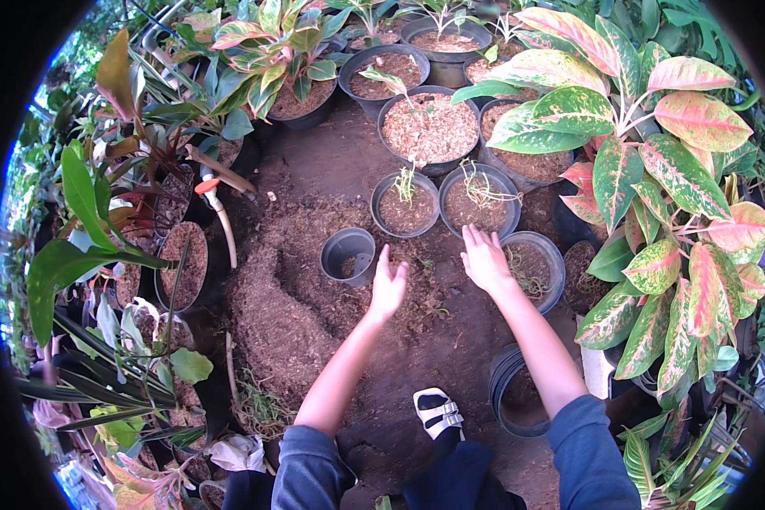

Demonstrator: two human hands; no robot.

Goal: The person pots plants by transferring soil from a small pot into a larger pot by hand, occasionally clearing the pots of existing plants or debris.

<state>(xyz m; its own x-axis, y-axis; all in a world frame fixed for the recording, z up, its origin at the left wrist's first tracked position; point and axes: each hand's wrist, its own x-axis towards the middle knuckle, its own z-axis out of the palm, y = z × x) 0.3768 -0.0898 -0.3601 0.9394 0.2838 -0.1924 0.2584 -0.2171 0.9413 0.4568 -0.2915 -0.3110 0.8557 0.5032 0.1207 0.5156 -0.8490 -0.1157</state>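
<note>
Both my hands reach forward over the dark ground with nothing in them. My left hand is open, its fingers extended, just right of a small black pot with a little soil inside. My right hand is open too, its fingers pointing at the near side of a black pot with pale, drooping plant stems. Left of that one stands another black pot with a small green seedling. Right of my right hand, a third pot holds soil and thin stems.
Loose brown soil is heaped on the left. Stacked black pots stand by my right forearm. A large pink-and-green leafy plant overhangs the right side. More potted plants line the back and left. An orange-topped pipe rises at left.
</note>
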